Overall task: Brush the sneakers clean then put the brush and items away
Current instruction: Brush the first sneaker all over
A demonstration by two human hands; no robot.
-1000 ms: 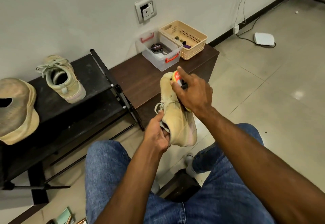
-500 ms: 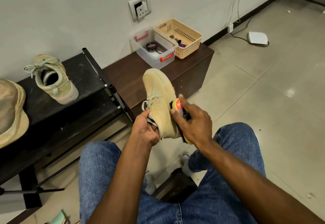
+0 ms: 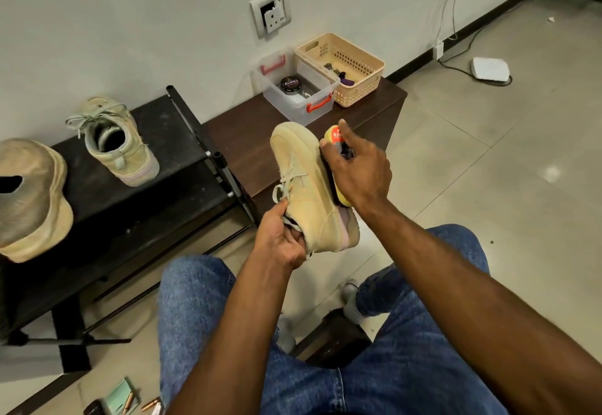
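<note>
Left hand [image 3: 280,238] grips the tan sneaker [image 3: 308,193] by its collar while right hand [image 3: 360,170] presses the held brush [image 3: 338,167] against it.

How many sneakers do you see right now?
2. One sneaker is held up in the left hand with the brush against its side; the other sneaker sits on the black shoe rack. More could be out of view.

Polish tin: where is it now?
Head view, upper centre: the polish tin lies in the clear bin on the brown bench, left of the beige basket.
</note>
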